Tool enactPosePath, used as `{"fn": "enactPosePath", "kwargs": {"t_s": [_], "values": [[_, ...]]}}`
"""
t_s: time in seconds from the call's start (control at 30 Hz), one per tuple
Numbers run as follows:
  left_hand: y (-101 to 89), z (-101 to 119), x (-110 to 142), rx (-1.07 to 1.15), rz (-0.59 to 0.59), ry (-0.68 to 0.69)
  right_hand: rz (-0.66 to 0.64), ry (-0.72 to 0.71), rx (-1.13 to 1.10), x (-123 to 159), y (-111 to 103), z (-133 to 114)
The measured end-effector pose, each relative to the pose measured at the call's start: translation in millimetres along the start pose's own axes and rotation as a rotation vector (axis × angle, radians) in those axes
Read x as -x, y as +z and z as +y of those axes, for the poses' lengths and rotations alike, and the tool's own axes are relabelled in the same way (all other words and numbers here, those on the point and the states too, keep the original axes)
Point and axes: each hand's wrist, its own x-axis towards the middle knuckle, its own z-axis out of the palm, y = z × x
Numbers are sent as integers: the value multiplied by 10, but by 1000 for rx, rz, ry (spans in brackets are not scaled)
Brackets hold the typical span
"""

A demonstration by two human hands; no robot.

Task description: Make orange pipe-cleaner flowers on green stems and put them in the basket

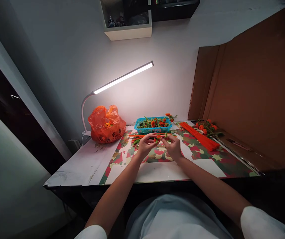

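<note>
My left hand [146, 144] and my right hand [173, 146] meet over the middle of the desk, both pinched on a thin green and orange pipe cleaner [160, 137] held between them. Loose green and orange pipe cleaners [139, 137] lie on the patterned mat [207, 159] just beyond my fingers. Behind them stands a blue basket [153, 124] filled with small orange flowers on green stems.
An orange plastic bag [106, 124] sits at the back left beside a white desk lamp [122, 79]. A bundle of orange sticks [199, 135] and more orange flowers [207, 127] lie at the right, by a tall brown cardboard sheet [252, 99]. A shelf [127, 31] hangs above.
</note>
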Motion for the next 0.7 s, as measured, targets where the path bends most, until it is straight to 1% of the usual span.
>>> {"fn": "enactPosePath", "kwargs": {"t_s": [0.1,0.23,0.33,0.43,0.57,0.7], "values": [[-4,-10,-8,13,35,-19,-40,-19,-28,-2,-4,2],[-19,-19,-30,40,61,-86,-168,-127,-35,-7,-36,-12],[-23,-20,-39,38,43,-86,-271,-216,-24,-6,-57,-17],[-19,-27,-41,-9,41,-64,-326,-278,-26,2,-60,-15],[-12,-60,-41,-1,57,-67,-294,-280,-8,18,-46,-9],[-6,-99,-35,-25,52,-32,-232,-219,12,29,-26,1]]}}
